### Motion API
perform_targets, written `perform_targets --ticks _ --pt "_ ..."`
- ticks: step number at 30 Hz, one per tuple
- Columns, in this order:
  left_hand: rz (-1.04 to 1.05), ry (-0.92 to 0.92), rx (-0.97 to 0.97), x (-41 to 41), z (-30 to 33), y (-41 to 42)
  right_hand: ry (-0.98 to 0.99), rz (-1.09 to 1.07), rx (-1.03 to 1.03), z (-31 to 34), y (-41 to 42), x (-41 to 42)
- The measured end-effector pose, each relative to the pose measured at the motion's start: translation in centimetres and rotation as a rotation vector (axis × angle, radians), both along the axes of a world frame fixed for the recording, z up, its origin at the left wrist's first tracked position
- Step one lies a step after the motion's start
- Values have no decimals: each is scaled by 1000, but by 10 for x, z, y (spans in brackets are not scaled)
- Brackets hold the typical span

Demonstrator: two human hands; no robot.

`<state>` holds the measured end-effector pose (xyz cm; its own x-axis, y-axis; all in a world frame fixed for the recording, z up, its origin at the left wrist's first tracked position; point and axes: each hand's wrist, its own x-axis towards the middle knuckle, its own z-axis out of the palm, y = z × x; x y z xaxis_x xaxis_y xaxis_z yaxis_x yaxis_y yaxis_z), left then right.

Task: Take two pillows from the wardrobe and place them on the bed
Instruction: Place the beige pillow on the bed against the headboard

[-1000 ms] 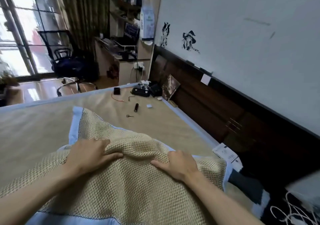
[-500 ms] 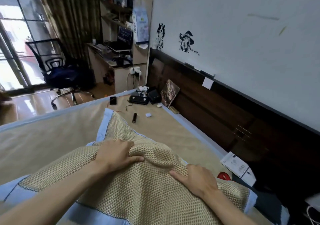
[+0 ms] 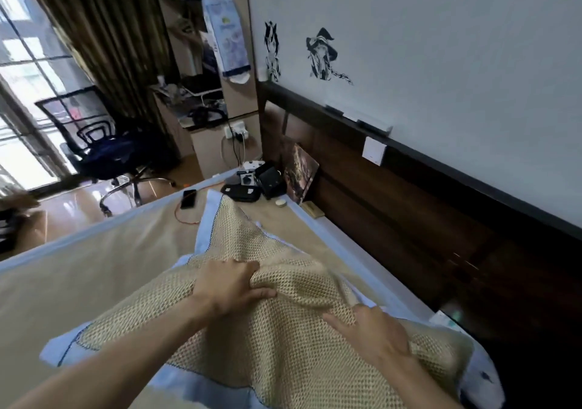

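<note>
Pillow, beige honeycomb-weave with pale blue border [image 3: 252,348], on tan-matted bed [image 3: 78,279] beside dark wooden headboard [image 3: 393,207] | far corner points toward black phone [image 3: 188,194]; long axis unclear, middle bunched | left hand [image 3: 230,285] clenches a fold; right hand [image 3: 374,336] fingers curled into fabric | black office chair [image 3: 104,150] beyond.

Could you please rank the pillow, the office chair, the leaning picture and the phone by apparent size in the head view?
1. pillow, though its nearness to the camera enlarges it
2. office chair
3. picture
4. phone, clearly the smallest
</note>
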<state>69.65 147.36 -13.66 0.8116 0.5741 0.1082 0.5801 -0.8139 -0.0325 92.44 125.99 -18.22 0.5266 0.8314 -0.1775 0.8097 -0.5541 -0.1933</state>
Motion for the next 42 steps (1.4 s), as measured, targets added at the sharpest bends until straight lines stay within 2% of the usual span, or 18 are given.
perform_targets --ticks 6,10,16,20,25,28,29,32,37,39,42 --pt "-102 -38 15 90 15 25 32 -86 5 26 6 66" --pt "-120 -79 -32 108 19 55 -26 -87 17 36 34 85" --pt "-105 -13 -145 132 -13 132 -112 -62 11 13 104 110" --pt "-229 7 -177 194 -59 193 -141 -152 5 -29 135 142" --pt "-356 29 -217 287 -137 248 -3 -353 76 -69 164 187" --pt "-210 272 -319 344 -204 264 59 -591 -37 -118 192 219" --pt "-153 356 -287 349 -213 263 100 -645 -62 -127 195 217" --pt "-52 466 -197 359 -247 251 168 -648 -86 -173 195 190" --pt "-349 312 -346 376 -302 206 245 -743 -267 -254 185 167" --pt "-411 280 -306 390 -318 194 132 -732 -199 -268 197 171" --pt "-468 223 -275 414 -346 180 -27 -569 20 -289 231 198"
